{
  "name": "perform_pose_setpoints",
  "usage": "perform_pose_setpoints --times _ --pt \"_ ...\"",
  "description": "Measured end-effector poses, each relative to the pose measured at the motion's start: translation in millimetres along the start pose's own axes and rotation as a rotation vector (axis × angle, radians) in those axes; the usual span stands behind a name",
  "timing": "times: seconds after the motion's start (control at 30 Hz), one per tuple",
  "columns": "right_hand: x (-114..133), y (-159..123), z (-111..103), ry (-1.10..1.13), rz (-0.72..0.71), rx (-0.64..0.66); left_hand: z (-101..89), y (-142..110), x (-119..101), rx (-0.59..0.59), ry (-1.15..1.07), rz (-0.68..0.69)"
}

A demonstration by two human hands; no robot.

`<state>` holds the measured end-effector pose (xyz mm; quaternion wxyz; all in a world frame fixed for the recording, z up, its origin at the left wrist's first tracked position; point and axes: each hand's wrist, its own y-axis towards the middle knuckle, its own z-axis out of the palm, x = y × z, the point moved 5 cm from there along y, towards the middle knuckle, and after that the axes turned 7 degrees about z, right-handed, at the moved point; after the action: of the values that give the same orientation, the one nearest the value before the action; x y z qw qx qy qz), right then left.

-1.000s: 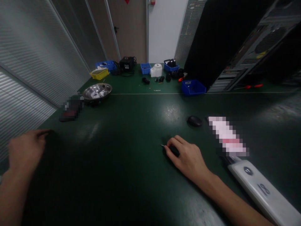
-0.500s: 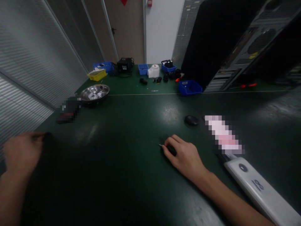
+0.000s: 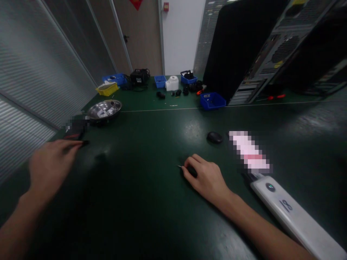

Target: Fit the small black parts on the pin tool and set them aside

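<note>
Over the dim green tabletop (image 3: 141, 195), there at left, the left hand (image 3: 52, 160) pinched a small dark piece (image 3: 85, 143) between its fingers (image 3: 67, 143), while right of centre the right hand (image 3: 206, 177) gripped a black-handled tool (image 3: 192, 171), seemingly a holding step, the next move calling for steadiness.

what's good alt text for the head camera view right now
A person's left hand pinches a small dark piece over a green table, and the right hand holds a dark-handled, thin-tipped tool. Beyond them are a metal bowl and a black computer mouse.
</note>
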<state>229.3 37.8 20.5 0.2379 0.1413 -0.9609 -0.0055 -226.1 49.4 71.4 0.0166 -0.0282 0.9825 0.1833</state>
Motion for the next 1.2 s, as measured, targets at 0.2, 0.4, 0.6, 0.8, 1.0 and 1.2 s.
perform_pose_setpoints --times 0.2,0.4,0.6,0.8,1.0,1.2 --pt "0.7 -0.1 0.1 -0.006 0.014 0.006 10.7 -17.9 -213.3 0.145 -0.391 0.594" --pt "-0.6 0.5 -0.8 -0.018 0.045 -0.040 42.5 -40.1 -278.2 0.105 -0.534 0.756" --pt "-2.1 0.1 -1.9 0.078 0.055 -0.095 58.3 -35.4 -267.7 0.245 -0.775 0.642" --pt "1.5 -1.0 -0.6 0.107 0.024 -0.049 64.1 -30.7 -261.8 0.357 -0.927 0.519" --pt "4.1 -1.1 -0.2 0.119 0.014 -0.023 61.8 -28.8 -258.3 0.393 -1.012 0.543" --pt "7.2 -2.1 3.2 0.144 -0.052 -0.013 64.5 -34.7 -257.8 0.395 -1.056 0.553"
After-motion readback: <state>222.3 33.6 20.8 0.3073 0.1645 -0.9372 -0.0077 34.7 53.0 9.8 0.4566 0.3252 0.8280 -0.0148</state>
